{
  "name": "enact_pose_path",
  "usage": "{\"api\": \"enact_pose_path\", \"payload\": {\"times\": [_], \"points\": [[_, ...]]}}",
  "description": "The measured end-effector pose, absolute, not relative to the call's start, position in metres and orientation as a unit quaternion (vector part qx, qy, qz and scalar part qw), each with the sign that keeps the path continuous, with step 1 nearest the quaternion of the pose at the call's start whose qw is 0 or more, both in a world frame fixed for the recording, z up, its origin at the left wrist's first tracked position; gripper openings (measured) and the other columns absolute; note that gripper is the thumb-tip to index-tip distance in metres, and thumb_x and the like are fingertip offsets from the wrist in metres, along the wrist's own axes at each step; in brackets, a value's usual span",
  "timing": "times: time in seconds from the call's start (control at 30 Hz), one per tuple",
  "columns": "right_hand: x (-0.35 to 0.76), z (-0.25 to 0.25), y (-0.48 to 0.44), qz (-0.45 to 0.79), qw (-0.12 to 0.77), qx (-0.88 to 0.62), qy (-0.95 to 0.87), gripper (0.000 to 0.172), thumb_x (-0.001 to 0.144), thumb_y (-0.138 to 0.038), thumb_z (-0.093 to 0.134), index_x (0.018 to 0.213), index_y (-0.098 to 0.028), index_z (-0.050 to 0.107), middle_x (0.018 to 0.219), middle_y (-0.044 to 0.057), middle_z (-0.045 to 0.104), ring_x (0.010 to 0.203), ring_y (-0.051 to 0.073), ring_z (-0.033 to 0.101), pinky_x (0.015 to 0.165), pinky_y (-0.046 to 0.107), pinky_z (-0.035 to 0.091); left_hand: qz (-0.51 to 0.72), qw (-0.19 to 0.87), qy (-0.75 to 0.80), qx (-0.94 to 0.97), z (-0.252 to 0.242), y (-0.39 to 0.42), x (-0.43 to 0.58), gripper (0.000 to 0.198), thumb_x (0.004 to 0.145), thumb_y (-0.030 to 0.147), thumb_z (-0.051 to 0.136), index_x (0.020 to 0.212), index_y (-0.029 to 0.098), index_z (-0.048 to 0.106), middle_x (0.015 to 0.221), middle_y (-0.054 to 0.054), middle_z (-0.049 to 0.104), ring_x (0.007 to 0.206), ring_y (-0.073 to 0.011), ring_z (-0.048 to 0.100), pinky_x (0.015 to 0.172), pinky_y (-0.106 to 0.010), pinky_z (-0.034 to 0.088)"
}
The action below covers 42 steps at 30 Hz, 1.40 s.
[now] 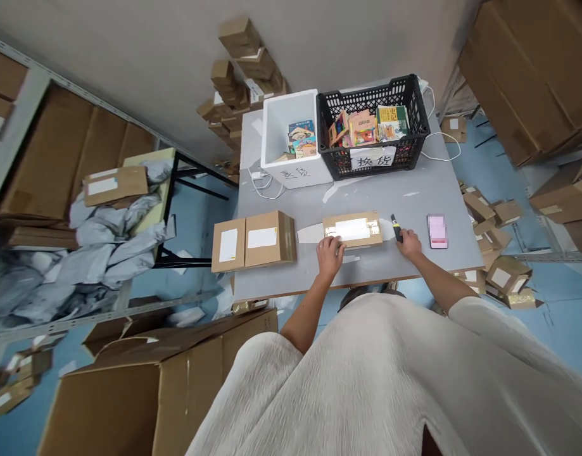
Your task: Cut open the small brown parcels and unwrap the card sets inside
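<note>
A small taped cardboard box [374,237] with a white label lies lengthwise on the grey table [314,278]. At its near left corner, my left hand [330,256] holds it, fingers over the top edge. My right hand [409,244] is closed on a black and yellow box cutter [396,227], just right of the box and apart from it. The cutter's tip points away from me; I cannot tell whether the blade is out. Pale strips stick out on the table at both ends of the box.
Two labelled cartons [263,253] stand at the table's left. Behind are a white bin [291,172] and a black crate [335,168], both with books. A phone [437,230] lies right of my right hand. Grey parcels [86,263] fill a left shelf; a large open carton [177,392] stands near me.
</note>
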State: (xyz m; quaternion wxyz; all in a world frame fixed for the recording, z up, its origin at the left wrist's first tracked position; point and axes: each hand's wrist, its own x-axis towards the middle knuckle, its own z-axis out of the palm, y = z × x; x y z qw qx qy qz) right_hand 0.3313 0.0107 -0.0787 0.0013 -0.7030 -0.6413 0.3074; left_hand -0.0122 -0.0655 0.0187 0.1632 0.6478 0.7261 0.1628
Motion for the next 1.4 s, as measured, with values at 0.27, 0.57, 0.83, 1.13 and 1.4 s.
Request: {"api": "enact_pose_path", "payload": {"times": [0.27, 0.57, 0.83, 1.13, 1.4], "points": [[0.327, -0.073, 0.016, 0.326, 0.002, -0.729, -0.601, 0.042, 0.088, -0.025, 0.071, 0.129, -0.02, 0.062, 0.132, 0.021, 0.065, 0.12, 0.037, 0.065, 0.098, 0.048, 0.055, 0.175, 0.16, 0.724, 0.648, 0.015, -0.065, -0.013, 0.036, 0.108, 0.04, 0.057, 0.14, 0.029, 0.071, 0.14, -0.016, 0.066, 0.14, -0.0352, 0.056, 0.12, -0.052, 0.043], [0.349, -0.026, 0.029, 0.482, 0.251, -0.753, -0.37, 0.034, 0.097, -0.039, 0.055, 0.126, -0.021, 0.059, 0.089, 0.005, 0.072, 0.08, 0.023, 0.074, 0.072, 0.035, 0.061, 0.205, 0.154, 0.693, 0.674, 0.007, -0.067, -0.014, 0.039, 0.111, 0.036, 0.048, 0.142, 0.024, 0.069, 0.142, -0.017, 0.067, 0.14, -0.0348, 0.056, 0.121, -0.052, 0.041], [0.298, 0.063, 0.051, 0.454, 0.259, -0.616, -0.59, 0.043, 0.103, -0.055, 0.058, 0.128, -0.022, 0.068, 0.099, 0.006, 0.078, 0.075, 0.018, 0.072, 0.064, 0.028, 0.06, 0.224, 0.13, 0.638, 0.725, 0.006, -0.069, -0.02, 0.043, 0.112, 0.034, 0.042, 0.148, 0.023, 0.063, 0.145, -0.018, 0.065, 0.14, -0.0335, 0.059, 0.12, -0.053, 0.047], [0.202, 0.113, 0.048, 0.253, -0.022, -0.445, -0.859, 0.044, 0.109, -0.036, 0.054, 0.147, -0.025, 0.072, 0.146, 0.009, 0.075, 0.13, 0.031, 0.071, 0.105, 0.037, 0.055, 0.254, 0.144, 0.615, 0.732, 0.006, -0.072, -0.031, 0.046, 0.112, 0.028, 0.042, 0.154, 0.021, 0.058, 0.155, -0.015, 0.063, 0.151, -0.0304, 0.053, 0.128, -0.051, 0.045], [0.17, 0.128, 0.052, 0.174, -0.119, -0.429, -0.878, 0.042, 0.111, -0.036, 0.052, 0.146, -0.027, 0.073, 0.138, 0.008, 0.079, 0.123, 0.028, 0.072, 0.094, 0.031, 0.051, 0.267, 0.16, 0.605, 0.733, 0.003, -0.079, -0.036, 0.053, 0.109, 0.021, 0.043, 0.161, 0.023, 0.054, 0.164, -0.011, 0.06, 0.159, -0.0252, 0.049, 0.131, -0.049, 0.042]]}}
